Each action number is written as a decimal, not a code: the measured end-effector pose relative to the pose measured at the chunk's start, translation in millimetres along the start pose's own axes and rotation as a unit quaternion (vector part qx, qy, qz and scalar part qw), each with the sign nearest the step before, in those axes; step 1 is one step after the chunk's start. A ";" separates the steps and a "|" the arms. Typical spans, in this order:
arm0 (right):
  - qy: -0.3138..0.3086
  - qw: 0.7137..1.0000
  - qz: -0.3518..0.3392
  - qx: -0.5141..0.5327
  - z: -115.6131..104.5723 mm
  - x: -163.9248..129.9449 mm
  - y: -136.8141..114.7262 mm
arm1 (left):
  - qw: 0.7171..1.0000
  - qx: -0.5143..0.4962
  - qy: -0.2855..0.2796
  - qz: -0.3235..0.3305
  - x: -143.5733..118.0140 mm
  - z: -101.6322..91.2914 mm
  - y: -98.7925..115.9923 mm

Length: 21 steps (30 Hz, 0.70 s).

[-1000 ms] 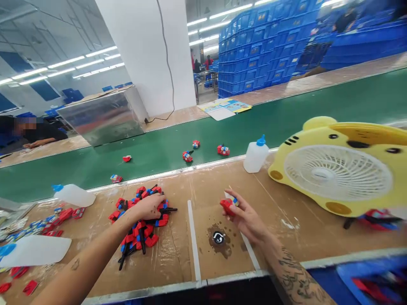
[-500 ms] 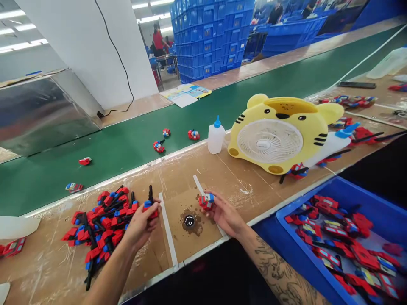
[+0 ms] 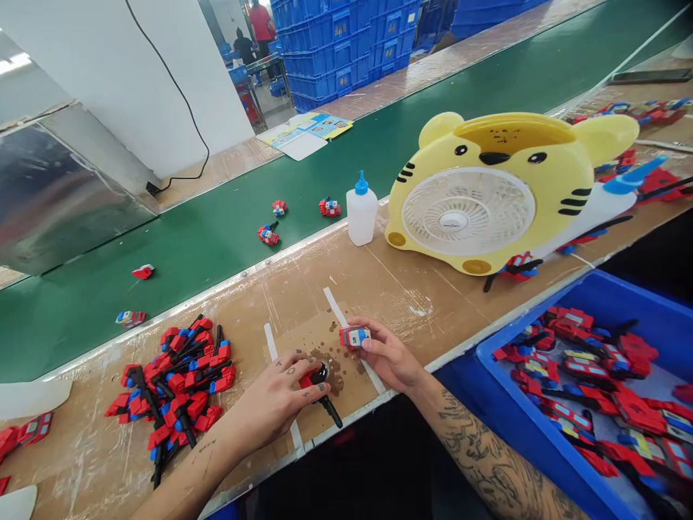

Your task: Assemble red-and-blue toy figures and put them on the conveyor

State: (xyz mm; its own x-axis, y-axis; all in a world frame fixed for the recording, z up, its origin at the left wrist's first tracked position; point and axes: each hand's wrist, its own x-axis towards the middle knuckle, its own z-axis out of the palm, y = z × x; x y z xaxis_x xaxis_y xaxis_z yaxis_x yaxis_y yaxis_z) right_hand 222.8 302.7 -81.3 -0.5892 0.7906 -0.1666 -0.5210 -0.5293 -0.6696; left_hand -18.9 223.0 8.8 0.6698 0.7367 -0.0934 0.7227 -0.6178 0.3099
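Note:
My left hand (image 3: 284,393) is closed on a red toy part with a black rod (image 3: 329,410), its red end held over the small dark cup of liquid (image 3: 320,373). That cup is partly hidden by the part and my fingers. In my right hand (image 3: 387,354) is a small red, white and blue toy vehicle piece (image 3: 354,336), gripped between thumb and fingers just right of the wet spots on the cardboard. Left of my left hand lies a heap of red and blue parts with black rods (image 3: 178,383).
A white bottle with a blue tip (image 3: 362,217) stands beside a yellow tiger-faced fan (image 3: 492,191). Behind runs a green conveyor belt (image 3: 216,224) carrying several toy pieces. At right, a blue bin (image 3: 490,354) holds many red assemblies. Stacked blue crates (image 3: 336,54) stand beyond.
My left hand has moved right from beside the heap to the liquid cup, carrying the rod part, whose rod now points down toward me. My right hand has turned the vehicle piece slightly.

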 end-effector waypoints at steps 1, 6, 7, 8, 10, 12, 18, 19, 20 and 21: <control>0.001 1.000 0.000 -0.001 -0.3 -0.2 -0.2 | 1.000 0.009 -0.018 0.003 2.6 0.2 -0.1; -0.003 0.999 -0.013 -0.034 -0.2 -0.8 -1.0 | 0.998 -0.063 0.019 -0.003 3.5 -0.1 -3.2; -0.009 0.998 -0.020 -0.053 0.7 -0.8 -1.2 | 0.993 -0.110 0.050 -0.016 2.1 0.6 -4.1; -0.020 0.997 -0.028 -0.073 2.3 -0.7 -1.3 | 0.981 -0.167 0.085 -0.040 0.4 1.9 -4.6; -0.047 0.992 -0.039 -0.113 7.4 0.2 -1.4 | 0.931 -0.302 0.172 -0.115 -2.8 6.1 -4.3; -0.071 0.986 -0.048 -0.142 14.6 1.9 -0.9 | 0.845 -0.427 0.256 -0.194 -4.8 11.3 -2.4; -0.107 0.963 -0.065 -0.237 36.6 11.0 1.8 | 0.704 -0.559 0.360 -0.251 -3.0 19.4 -1.8; -0.110 0.954 -0.072 -0.268 39.9 12.0 1.2 | 0.699 -0.564 0.362 -0.249 -3.1 19.9 -3.0; -0.113 0.940 -0.084 -0.309 43.4 12.8 0.0 | 0.696 -0.568 0.364 -0.247 -3.5 20.8 -4.3; -0.115 0.921 -0.102 -0.357 47.1 13.3 -1.7 | 0.693 -0.571 0.365 -0.246 -3.9 22.3 -5.2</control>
State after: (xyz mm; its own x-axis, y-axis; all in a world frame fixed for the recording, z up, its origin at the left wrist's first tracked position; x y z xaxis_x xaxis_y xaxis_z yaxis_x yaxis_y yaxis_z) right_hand 186.7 299.6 -48.3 -0.6826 0.7211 0.1189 -0.1443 0.0265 -0.9892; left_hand -21.5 217.2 -13.6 -0.1754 0.9813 -0.0800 -0.0523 0.0718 0.9960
